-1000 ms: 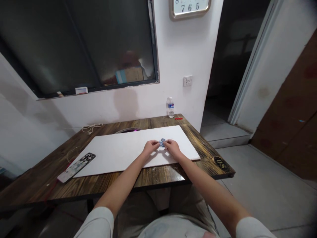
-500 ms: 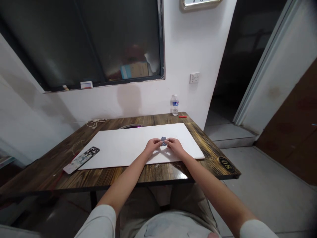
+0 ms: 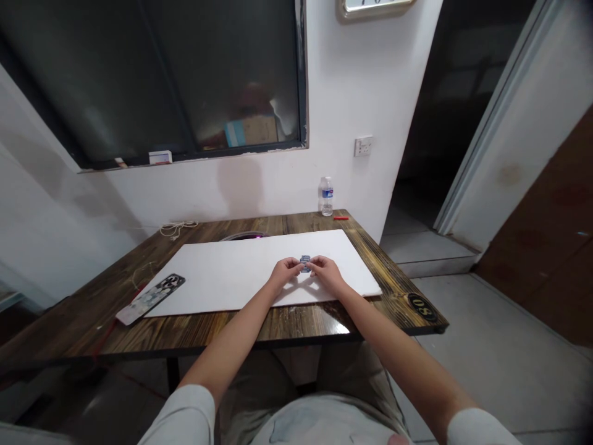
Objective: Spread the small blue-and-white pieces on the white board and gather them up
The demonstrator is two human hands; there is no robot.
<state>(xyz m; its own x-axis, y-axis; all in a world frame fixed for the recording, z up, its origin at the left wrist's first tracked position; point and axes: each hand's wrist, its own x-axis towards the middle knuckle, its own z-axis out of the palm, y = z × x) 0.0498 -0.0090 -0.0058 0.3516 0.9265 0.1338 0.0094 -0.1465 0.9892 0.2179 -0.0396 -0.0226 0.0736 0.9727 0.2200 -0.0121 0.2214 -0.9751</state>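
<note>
A small blue-grey patterned object [image 3: 305, 260] is pinched between my two hands, just above the white board [image 3: 222, 272]. Its exact kind is too small to make out. My left hand [image 3: 285, 271] grips its left side with thumb and fingers closed. From the other side, my right hand [image 3: 325, 271] holds it with thumb and fingertips. Part of the object is covered by the fingertips. Shadows of both hands fall on the board beneath.
The board lies on a dark wooden table [image 3: 194, 334]. A phone [image 3: 151, 300] overlaps its left edge. Toward the back are a white cable [image 3: 178, 228], a water bottle [image 3: 327, 196] and a red pen-like item [image 3: 341, 217]. A round "08" tag [image 3: 421, 306] marks the right corner.
Both hands stay in nearly the same place, still holding the small object, which seems slightly turned. The whole view has shifted a little.
</note>
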